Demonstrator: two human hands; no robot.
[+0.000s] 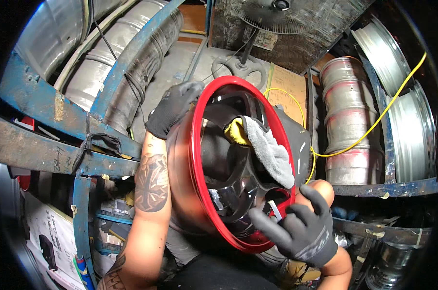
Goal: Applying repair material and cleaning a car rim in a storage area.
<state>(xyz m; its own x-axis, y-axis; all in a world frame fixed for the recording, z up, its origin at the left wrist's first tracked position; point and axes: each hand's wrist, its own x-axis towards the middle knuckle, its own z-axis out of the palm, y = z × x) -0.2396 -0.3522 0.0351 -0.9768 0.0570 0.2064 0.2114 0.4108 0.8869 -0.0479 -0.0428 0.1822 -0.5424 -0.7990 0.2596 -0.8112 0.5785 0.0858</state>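
Note:
A car wheel rim (198, 159) with a bright red lip and glossy black spokes stands tilted in front of me, facing right. My left hand (173, 108), in a black-grey work glove, grips its upper left edge; the fingertips are partly hidden at the lip. A grey and yellow cloth (269, 150) lies draped over the spokes. By the lower right of the lip, my right hand (306, 227), also gloved, has its fingers spread and nothing visibly held. A small white strip (275, 210) shows inside the rim beside its fingertips; I cannot tell what it is.
Blue metal racks (49, 96) with bare metal rims flank me on the left, and more stacked rims (350, 116) stand at the right. A yellow cord (373, 128) hangs across the right side. Ahead stands a pedestal fan (272, 14) before a dark board.

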